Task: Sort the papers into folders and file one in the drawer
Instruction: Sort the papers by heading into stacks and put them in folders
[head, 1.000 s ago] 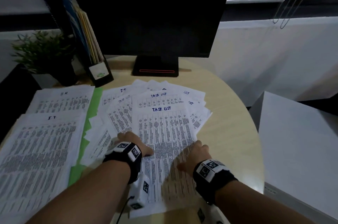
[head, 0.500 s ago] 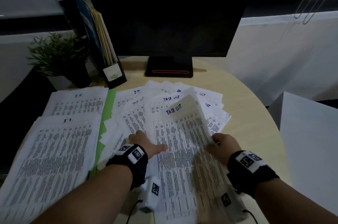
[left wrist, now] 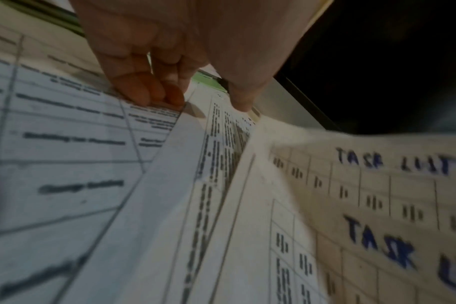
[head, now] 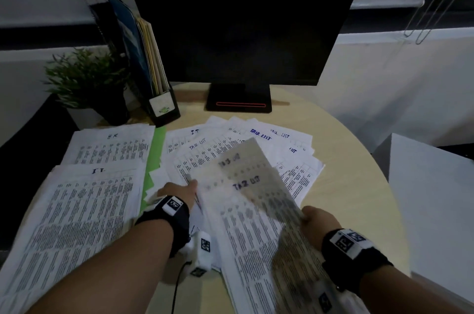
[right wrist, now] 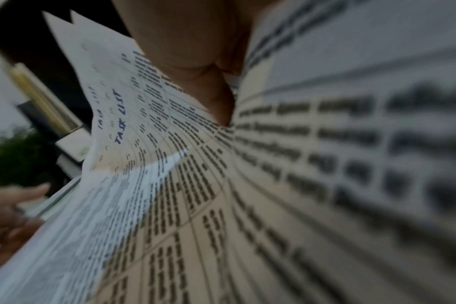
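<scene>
The right hand (head: 316, 221) has the right edge of a Task List sheet (head: 256, 185) pinched, thumb on the printed face in the right wrist view, and the page is raised and tilted off the pile, blurred. More Task List pages lie beneath it in a loose fan of papers (head: 295, 157) across the middle of the round table (head: 359, 193), reaching toward the near edge.

The left hand (head: 179, 191) sits at the fan's left side. In the left wrist view its fingers (left wrist: 148, 90) are bent, tips pressing down on a printed page, thumb set down apart on the next sheet; nothing is gripped.

Along the table's left edge lies the IT stack (head: 77, 211), and behind it, toward the far left corner, the HR stack (head: 110, 146). A green folder (head: 156, 149) shows as a strip between those stacks and the fan.

At the far edge stands a dark monitor (head: 241, 23) on its base. To its left is a black file holder (head: 159, 93) with upright folders, and beside that a small potted plant (head: 87, 77).
</scene>
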The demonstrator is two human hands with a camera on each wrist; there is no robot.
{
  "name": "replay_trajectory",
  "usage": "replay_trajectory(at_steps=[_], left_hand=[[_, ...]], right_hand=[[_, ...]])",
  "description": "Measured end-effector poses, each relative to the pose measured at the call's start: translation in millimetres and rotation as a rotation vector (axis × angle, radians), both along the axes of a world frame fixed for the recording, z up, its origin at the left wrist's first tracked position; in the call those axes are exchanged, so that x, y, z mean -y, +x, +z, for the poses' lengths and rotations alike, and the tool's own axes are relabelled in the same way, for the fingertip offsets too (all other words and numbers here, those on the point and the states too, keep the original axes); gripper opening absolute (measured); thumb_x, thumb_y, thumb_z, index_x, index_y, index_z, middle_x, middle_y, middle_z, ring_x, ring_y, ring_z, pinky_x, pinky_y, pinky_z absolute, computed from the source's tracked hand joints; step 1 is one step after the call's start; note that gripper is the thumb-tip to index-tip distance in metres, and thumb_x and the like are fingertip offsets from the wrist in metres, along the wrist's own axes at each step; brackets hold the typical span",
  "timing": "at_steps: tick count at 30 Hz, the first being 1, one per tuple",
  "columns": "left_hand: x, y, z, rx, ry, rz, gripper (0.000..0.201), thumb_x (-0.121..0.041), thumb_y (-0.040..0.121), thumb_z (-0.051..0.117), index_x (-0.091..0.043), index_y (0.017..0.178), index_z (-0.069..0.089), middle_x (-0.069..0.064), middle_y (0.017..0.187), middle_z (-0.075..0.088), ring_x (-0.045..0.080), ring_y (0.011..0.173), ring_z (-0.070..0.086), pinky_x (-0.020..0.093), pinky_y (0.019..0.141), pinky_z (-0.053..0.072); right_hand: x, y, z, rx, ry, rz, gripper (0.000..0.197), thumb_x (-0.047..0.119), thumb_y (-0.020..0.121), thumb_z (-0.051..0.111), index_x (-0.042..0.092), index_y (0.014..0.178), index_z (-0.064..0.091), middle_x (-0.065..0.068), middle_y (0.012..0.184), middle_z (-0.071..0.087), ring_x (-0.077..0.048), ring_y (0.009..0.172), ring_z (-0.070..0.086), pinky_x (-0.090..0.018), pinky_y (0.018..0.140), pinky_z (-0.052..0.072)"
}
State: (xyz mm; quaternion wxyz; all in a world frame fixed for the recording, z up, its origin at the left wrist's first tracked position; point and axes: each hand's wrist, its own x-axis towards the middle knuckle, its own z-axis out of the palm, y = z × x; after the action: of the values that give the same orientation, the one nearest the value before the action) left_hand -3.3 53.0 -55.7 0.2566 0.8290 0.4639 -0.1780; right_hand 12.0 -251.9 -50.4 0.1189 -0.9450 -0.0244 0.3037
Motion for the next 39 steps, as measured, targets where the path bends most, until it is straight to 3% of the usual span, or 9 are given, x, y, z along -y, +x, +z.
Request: replay_trajectory(at_steps=[7, 10, 13, 16, 19, 23, 31, 36, 39], left_hand=[[-7, 3, 3, -0.052, -0.025, -0.191, 0.085, -0.069, 0.066, 0.067, -0.003, 0.120, 0.056, 0.016, 0.123, 0.059, 0.030, 0.105, 0.059, 0.036, 0.090, 0.049], [0, -1, 1, -0.143, 0.120, -0.337, 0.096, -0.064, 0.068, 0.069, -0.008, 0.138, 0.035, 0.014, 0.140, 0.040, 0.031, 0.126, 0.045, 0.039, 0.101, 0.043], [0, -2, -2, -0.136, 0.162, -0.408, 0.089, -0.059, 0.072, 0.070, -0.009, 0.136, 0.035, 0.014, 0.139, 0.038, 0.029, 0.125, 0.045, 0.039, 0.100, 0.044], [-4, -1, -5, -0.128, 0.176, -0.492, 0.085, -0.058, 0.068, 0.071, -0.011, 0.132, 0.039, 0.011, 0.133, 0.043, 0.029, 0.121, 0.048, 0.037, 0.095, 0.046], [-6, 1, -6, -0.119, 0.200, -0.546, 0.081, -0.056, 0.065, 0.073, -0.014, 0.128, 0.044, 0.010, 0.126, 0.047, 0.028, 0.114, 0.052, 0.036, 0.091, 0.047], [-7, -1, -5, -0.099, 0.212, -0.562, 0.080, -0.057, 0.063, 0.074, -0.015, 0.125, 0.047, 0.010, 0.122, 0.050, 0.026, 0.109, 0.054, 0.034, 0.089, 0.048], [0, -6, 1, -0.111, 0.251, -0.566, 0.077, -0.055, 0.072, 0.071, -0.011, 0.129, 0.043, 0.012, 0.129, 0.046, 0.027, 0.117, 0.049, 0.035, 0.095, 0.042], [1, -13, 1, -0.056, 0.213, -0.506, 0.082, -0.056, 0.068, 0.073, -0.010, 0.129, 0.042, 0.012, 0.132, 0.044, 0.029, 0.121, 0.047, 0.037, 0.097, 0.043], [1, -21, -3, 0.029, 0.169, -0.516, 0.107, -0.057, 0.066, 0.076, -0.009, 0.144, 0.022, 0.013, 0.146, 0.032, 0.029, 0.133, 0.034, 0.036, 0.108, 0.031]], right_hand=[[-17, 9, 7, 0.058, -0.030, -0.043, 0.022, 0.013, 0.093, 0.044, 0.010, 0.108, 0.060, -0.011, 0.104, 0.064, -0.026, 0.090, 0.058, -0.025, 0.074, 0.042], [-41, 19, 12, 0.161, -0.008, 0.003, 0.022, 0.016, 0.090, 0.042, 0.012, 0.097, 0.062, -0.005, 0.087, 0.049, -0.024, 0.085, 0.055, -0.027, 0.073, 0.044], [-61, 26, 10, 0.151, 0.018, 0.005, 0.030, 0.022, 0.090, 0.045, 0.016, 0.061, 0.046, -0.004, 0.086, 0.043, -0.024, 0.093, 0.060, -0.029, 0.080, 0.052], [-69, 32, 3, 0.131, -0.026, 0.045, 0.037, 0.028, 0.088, 0.051, 0.018, 0.055, 0.036, -0.007, 0.094, 0.047, -0.026, 0.089, 0.058, -0.032, 0.081, 0.053], [-68, 37, 5, 0.046, -0.040, 0.043, 0.012, 0.029, 0.079, 0.059, 0.018, 0.083, 0.055, -0.007, 0.106, 0.048, -0.024, 0.087, 0.057, -0.029, 0.076, 0.052], [-62, 37, -1, 0.065, -0.147, 0.092, 0.047, 0.047, 0.073, 0.064, 0.029, 0.115, 0.055, -0.003, 0.117, 0.044, -0.025, 0.107, 0.049, -0.036, 0.093, 0.045], [-67, 44, 6, 0.032, -0.012, -0.085, 0.093, 0.036, 0.054, 0.089, 0.015, 0.128, 0.036, -0.007, 0.127, 0.044, -0.031, 0.114, 0.053, -0.047, 0.094, 0.048], [-60, 44, 8, -0.029, 0.000, -0.102, 0.080, 0.037, 0.062, 0.086, 0.013, 0.124, 0.042, -0.005, 0.106, 0.057, -0.029, 0.107, 0.057, -0.040, 0.088, 0.050], [-63, 36, 5, 0.074, -0.134, 0.033, 0.081, 0.053, 0.061, 0.080, 0.017, 0.125, 0.048, -0.006, 0.123, 0.047, -0.029, 0.119, 0.043, -0.043, 0.097, 0.044]])
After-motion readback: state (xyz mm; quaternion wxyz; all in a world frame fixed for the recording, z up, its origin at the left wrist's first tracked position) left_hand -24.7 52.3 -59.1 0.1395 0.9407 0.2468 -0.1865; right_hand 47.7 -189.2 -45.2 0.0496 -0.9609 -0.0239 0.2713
